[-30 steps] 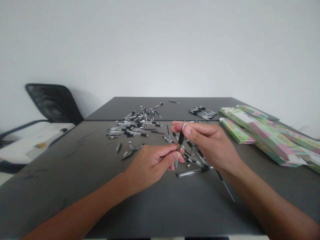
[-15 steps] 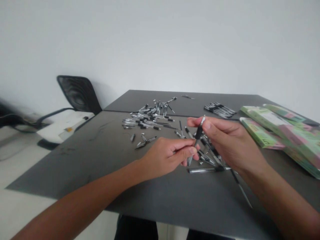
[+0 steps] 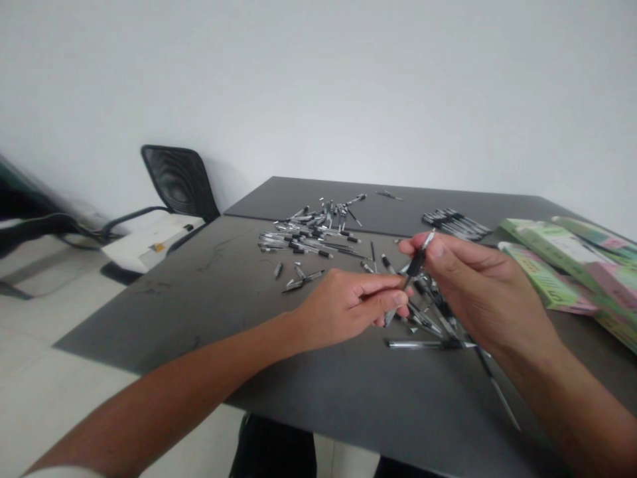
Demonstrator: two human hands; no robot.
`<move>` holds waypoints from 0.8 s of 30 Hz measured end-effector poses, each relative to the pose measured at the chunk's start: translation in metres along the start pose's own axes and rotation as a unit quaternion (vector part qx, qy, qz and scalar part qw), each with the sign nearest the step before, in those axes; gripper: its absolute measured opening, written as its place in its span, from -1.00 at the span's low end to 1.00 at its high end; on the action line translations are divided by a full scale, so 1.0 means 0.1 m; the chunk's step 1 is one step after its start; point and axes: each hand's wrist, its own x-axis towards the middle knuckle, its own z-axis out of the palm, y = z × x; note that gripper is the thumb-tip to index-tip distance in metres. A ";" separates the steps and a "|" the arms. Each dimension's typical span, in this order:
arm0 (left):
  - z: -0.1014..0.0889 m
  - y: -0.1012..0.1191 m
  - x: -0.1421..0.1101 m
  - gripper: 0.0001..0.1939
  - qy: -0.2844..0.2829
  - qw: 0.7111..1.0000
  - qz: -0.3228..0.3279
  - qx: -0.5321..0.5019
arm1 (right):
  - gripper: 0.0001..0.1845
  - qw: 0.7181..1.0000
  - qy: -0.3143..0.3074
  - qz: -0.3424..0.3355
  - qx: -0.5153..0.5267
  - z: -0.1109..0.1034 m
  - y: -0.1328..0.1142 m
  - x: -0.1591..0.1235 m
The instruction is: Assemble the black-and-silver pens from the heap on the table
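A clear-barrelled pen point(image 3: 415, 264) with a black grip is held at a slant between both hands, its tip upward. My left hand point(image 3: 355, 302) is closed around the lower barrel, thumb and forefinger pinching it. Higher up, the thumb and fingers of my right hand point(image 3: 478, 282) pinch the tip end. Beneath my right hand lie several loose pens and pen parts, partly hidden by it. One clear pen point(image 3: 415, 344) lies crosswise just below my hands, and a thin refill point(image 3: 497, 388) points toward the table's front edge.
A pile of pens and parts point(image 3: 303, 236) covers the table's middle left. Beyond my right hand, more pens lie in a neat row point(image 3: 455, 224). Green and pink boxes point(image 3: 557, 265) are stacked at the right. A black mesh chair point(image 3: 179, 179) stands left of the dark table point(image 3: 164, 312).
The whole view has shifted, so the table and hands appear further right. Both hands keep their hold on the pen, with almost no change in grip.
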 end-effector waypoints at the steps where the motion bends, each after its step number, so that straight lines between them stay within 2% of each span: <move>1: 0.00 -0.01 0.00 -0.71 0.001 1.000 -0.001 -0.001 | -0.79 1.000 0.001 0.004 0.001 0.00 0.00 0.00; 11: 0.00 -0.06 0.02 -0.74 0.007 0.999 0.014 0.034 | -0.76 0.999 -0.003 0.028 0.020 0.02 0.04 0.01; 17: -0.02 -0.13 0.05 -0.70 0.046 0.996 0.032 0.064 | -0.61 0.997 0.055 0.042 0.046 0.00 0.16 0.10; 21: -0.06 -0.13 0.08 -0.72 0.114 0.988 0.075 0.078 | -0.57 0.993 0.102 0.040 -0.054 -0.11 0.21 0.16; 24: -0.09 -0.13 0.08 -0.73 0.153 0.971 0.129 0.133 | -0.55 0.965 0.140 0.016 -0.221 -0.22 0.22 0.21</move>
